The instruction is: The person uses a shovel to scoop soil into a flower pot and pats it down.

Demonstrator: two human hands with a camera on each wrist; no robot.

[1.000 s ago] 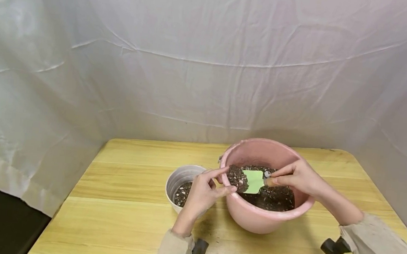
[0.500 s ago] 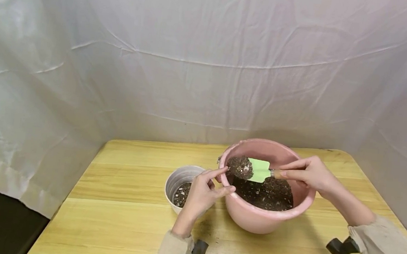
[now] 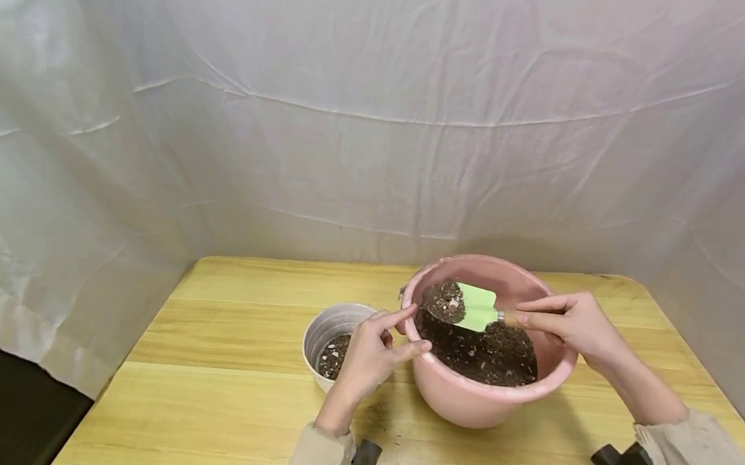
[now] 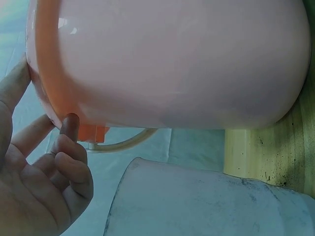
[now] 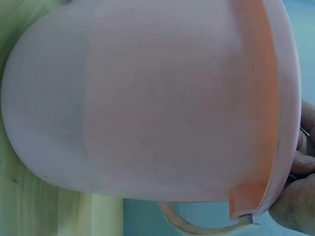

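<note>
A green trowel (image 3: 475, 307), its blade heaped with soil, hangs over the pink basin (image 3: 536, 379) — the right hand (image 3: 572, 323) pinches its handle. The left hand (image 3: 371, 352) pinches the basin's near rim between finger and thumb; a white pot (image 3: 326, 323) stands just beside that hand, on the wooden table (image 3: 215, 397).
</note>
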